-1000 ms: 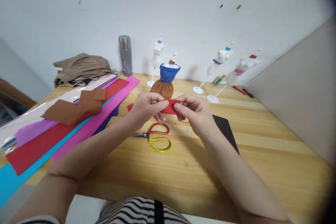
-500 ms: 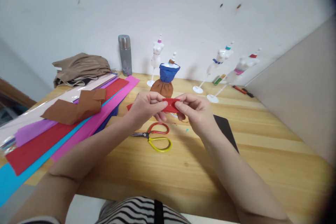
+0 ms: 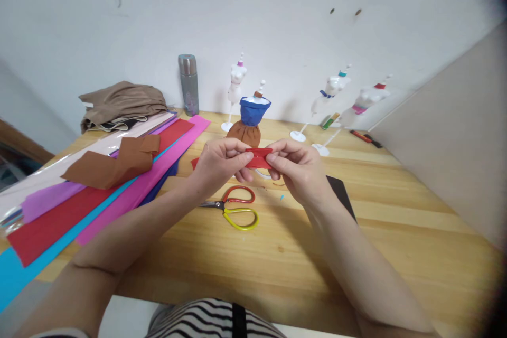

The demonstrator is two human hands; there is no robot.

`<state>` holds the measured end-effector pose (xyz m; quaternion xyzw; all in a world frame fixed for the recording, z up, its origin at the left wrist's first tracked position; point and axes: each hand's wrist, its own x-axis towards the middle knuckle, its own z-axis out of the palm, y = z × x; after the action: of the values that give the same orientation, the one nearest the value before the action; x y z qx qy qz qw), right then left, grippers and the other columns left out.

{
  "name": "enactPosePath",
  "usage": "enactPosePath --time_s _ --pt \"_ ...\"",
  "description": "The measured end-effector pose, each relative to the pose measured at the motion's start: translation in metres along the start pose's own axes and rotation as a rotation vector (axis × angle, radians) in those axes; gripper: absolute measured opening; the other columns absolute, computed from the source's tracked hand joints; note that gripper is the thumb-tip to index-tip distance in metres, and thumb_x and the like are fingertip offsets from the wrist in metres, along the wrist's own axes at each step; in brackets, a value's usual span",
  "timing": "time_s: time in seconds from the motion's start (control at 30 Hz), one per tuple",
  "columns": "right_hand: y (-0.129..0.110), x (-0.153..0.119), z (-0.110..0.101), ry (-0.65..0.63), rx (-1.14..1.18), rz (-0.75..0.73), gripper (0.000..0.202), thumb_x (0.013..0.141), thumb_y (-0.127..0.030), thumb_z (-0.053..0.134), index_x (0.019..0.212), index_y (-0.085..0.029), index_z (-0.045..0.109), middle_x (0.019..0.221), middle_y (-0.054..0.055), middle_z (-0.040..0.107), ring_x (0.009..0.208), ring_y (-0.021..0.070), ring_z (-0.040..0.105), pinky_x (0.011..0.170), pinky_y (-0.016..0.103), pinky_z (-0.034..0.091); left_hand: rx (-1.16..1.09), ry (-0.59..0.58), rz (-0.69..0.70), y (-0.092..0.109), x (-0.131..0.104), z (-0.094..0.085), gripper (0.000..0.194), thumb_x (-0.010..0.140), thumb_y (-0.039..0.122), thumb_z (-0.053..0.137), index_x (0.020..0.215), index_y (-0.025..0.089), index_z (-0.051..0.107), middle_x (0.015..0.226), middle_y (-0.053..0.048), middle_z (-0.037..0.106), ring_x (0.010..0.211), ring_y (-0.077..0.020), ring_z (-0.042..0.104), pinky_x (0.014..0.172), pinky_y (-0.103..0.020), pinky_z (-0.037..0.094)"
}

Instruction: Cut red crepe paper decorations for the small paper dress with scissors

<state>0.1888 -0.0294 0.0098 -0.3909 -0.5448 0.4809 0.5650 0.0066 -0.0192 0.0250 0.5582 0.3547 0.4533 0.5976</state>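
Nearest, scissors (image 3: 221, 204) lie on the bench (image 3: 245, 269) at seven o'clock from a small red cloth piece (image 3: 259, 160). The left hand (image 3: 219, 163) and right hand (image 3: 301, 169) hold that piece up, thumb and fingers of each pinching one end. Beyond it, at twelve o'clock, stands a mannequin in a blue top (image 3: 255, 112) and brown skirt (image 3: 242, 134), with a metal flask (image 3: 189, 87) farther back between ten and eleven o'clock

The red cloth (image 3: 259, 159) looks narrower than a second ago, a fold now showing along its upper edge.
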Motion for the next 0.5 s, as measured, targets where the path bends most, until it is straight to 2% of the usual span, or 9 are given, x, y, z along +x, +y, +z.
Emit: enactPosePath --time_s 0.27,0.5 --pt "-0.0023 -0.0037 0.0055 0.090 -0.090 -0.076 0.011 0.069 -0.029 0.083 0.072 -0.022 0.074 0.048 -0.005 0.059 0.041 0.0101 0.050 0.041 0.024 0.040 0.056 0.128 0.068 -0.0036 -0.0013 0.0050 0.003 0.077 0.016 0.073 0.078 0.014 0.072 0.050 0.002 0.068 0.044 -0.0101 0.065 0.047 -0.018 0.052" --pt "-0.0007 -0.0039 0.0047 0.084 -0.125 -0.116 0.009 0.073 -0.029 0.081 0.073 -0.022 0.075 0.051 -0.004 0.058 0.043 0.0105 0.051 0.043 0.024 0.043 0.047 0.047 0.028 -0.0022 0.0000 0.0020 0.005 0.079 0.011 0.069 0.083 0.012 0.072 0.055 0.001 0.070 0.047 -0.0100 0.066 0.048 -0.018 0.053"
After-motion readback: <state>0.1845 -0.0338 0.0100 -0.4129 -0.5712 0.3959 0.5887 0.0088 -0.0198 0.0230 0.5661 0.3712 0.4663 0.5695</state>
